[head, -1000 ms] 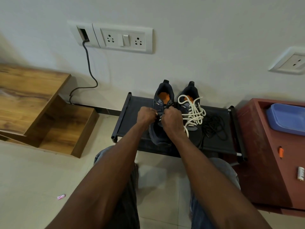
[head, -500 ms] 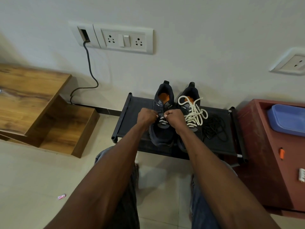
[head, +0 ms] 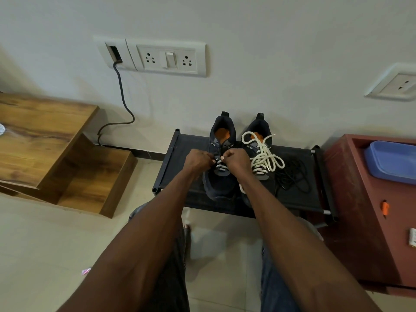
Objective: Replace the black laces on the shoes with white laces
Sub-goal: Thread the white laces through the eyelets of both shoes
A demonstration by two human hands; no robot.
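Observation:
Two dark shoes with orange insoles stand side by side on a low black rack. The right shoe carries a white lace tied in a loose bow. The left shoe has white lace through its lower eyelets. My left hand and my right hand are closed over the left shoe's tongue, each pinching an end of its white lace. A loose black lace lies in a heap on the rack to the right of the shoes.
A maroon cabinet with a blue tray stands at the right. Wooden shelving sits at the left. A cable hangs from a wall socket plate. My knees are below the rack, over a tiled floor.
My right hand has moved up from over the left shoe's toe to its tongue, uncovering the white lacing. Both hands now sit close together at the upper eyelets.

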